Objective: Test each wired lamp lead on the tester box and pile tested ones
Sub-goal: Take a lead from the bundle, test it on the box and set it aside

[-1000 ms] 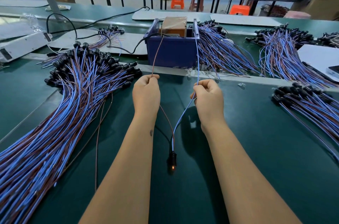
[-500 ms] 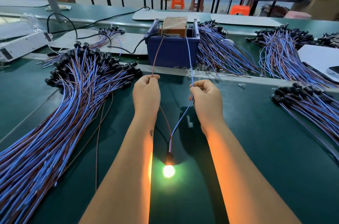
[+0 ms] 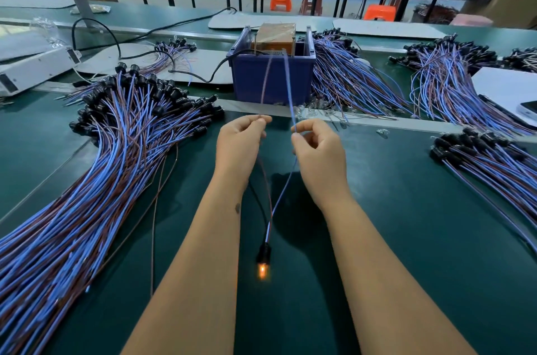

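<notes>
**Two pinches, one dimming bulb**

The left hand (image 3: 236, 145) pinches the brown wire (image 3: 265, 84) between thumb and forefinger, and the right hand (image 3: 318, 151) pinches the blue wire (image 3: 288, 78) the same way; both hands sit at mid-frame, just in front of the tester box (image 3: 273, 75). The two wires run up toward the box top, blurred, so I cannot tell whether their tips touch the contacts. Below the hands the wires join at the black lamp holder (image 3: 263, 253), lying on the green surface (image 3: 406, 238) between the forearms, its bulb (image 3: 262, 272) showing a faint orange glow.

This lead looks very light and limp; the thin wires bend freely and would slip from a loose pinch. Hold near the bare ends for testing, and spare the small bulb, likely glass, any knock.

Half a second ago the bulb blazed bright green-white and lit the forearms orange; now only an ember remains, and both wires have swung slightly rightward. The big pile of leads (image 3: 101, 180) at left is unchanged.
</notes>
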Demonstrator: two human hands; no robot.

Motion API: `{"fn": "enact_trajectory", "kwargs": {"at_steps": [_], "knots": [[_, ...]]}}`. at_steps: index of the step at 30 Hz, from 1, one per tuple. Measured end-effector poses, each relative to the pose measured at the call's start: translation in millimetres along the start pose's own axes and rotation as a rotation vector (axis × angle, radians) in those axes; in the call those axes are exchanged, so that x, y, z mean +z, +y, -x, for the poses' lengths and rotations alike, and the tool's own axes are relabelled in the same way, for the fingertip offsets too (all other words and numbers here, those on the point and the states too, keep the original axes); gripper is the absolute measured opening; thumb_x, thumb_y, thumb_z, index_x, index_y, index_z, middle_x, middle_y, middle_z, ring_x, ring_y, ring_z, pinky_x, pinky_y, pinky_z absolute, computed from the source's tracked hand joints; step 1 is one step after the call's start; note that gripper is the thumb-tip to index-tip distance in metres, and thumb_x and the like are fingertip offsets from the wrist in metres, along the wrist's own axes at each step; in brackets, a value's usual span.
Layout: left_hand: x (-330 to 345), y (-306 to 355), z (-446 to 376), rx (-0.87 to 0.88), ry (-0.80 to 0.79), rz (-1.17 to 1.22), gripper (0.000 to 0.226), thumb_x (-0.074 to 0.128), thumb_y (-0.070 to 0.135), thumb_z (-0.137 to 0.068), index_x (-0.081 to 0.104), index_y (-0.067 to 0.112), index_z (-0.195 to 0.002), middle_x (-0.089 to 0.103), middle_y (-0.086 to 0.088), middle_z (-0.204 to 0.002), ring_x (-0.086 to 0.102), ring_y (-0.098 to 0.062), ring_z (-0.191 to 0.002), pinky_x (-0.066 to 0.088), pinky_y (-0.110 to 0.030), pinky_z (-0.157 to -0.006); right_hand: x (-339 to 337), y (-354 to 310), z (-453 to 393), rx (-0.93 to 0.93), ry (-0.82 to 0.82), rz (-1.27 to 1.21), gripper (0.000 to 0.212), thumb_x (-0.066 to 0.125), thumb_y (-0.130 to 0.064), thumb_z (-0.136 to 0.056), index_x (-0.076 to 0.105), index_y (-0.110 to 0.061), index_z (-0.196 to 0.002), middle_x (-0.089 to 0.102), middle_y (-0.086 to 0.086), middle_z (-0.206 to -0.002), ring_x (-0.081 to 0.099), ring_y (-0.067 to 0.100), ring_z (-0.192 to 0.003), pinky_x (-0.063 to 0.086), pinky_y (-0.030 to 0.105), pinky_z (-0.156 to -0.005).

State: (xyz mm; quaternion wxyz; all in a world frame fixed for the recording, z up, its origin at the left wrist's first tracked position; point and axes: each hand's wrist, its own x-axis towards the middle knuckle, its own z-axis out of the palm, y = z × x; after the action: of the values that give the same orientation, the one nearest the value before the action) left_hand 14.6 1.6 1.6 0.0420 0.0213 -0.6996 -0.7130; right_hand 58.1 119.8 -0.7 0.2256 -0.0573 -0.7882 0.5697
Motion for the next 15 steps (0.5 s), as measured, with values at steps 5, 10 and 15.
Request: {"fn": "enact_trajectory", "kwargs": {"at_steps": [5, 10, 15], "knots": [[5.1, 5.6, 6.8, 0.019, -0.173, 0.064, 0.023, 0.056, 0.014, -0.094, 0.076, 0.018, -0.083, 0.055, 0.017, -0.050, 0.047, 0.002, -0.044, 0.035, -0.009, -0.043, 4.3, 2.9, 2.8, -0.080, -0.131, 0.075, 0.008, 0.062, -0.014, -0.091, 0.065, -0.021, -0.093, 0.061, 0.010, -0.069, 0.051, 0.020, -0.062, 0.046, 0.036, -0.063], [4.5, 5.9, 6.5, -0.038, -0.179, 0.173, 0.021, 0.058, 0.015, -0.094, 0.071, 0.017, -0.077, 0.047, 0.012, -0.049, 0.039, -0.004, -0.043, 0.032, -0.015, -0.044, 0.7, 2.4, 0.8, -0.039, -0.155, -0.089, 0.025, 0.049, -0.011, -0.099, 0.066, -0.027, -0.092, 0.062, -0.008, -0.066, 0.049, 0.003, -0.053, 0.040, 0.019, -0.054], [0.5, 5.7, -0.7, -0.108, -0.075, 0.410, 0.024, 0.057, 0.013, -0.096, 0.062, 0.015, -0.073, 0.049, 0.005, -0.052, 0.041, -0.009, -0.046, 0.035, -0.019, -0.044, -1.4, 1.9, 2.3, -0.065, -0.325, -0.024, 0.061, 0.072, -0.007, -0.084, 0.051, -0.041, -0.130, 0.066, 0.007, -0.090, 0.052, 0.009, -0.064, 0.050, 0.025, -0.072]]}}
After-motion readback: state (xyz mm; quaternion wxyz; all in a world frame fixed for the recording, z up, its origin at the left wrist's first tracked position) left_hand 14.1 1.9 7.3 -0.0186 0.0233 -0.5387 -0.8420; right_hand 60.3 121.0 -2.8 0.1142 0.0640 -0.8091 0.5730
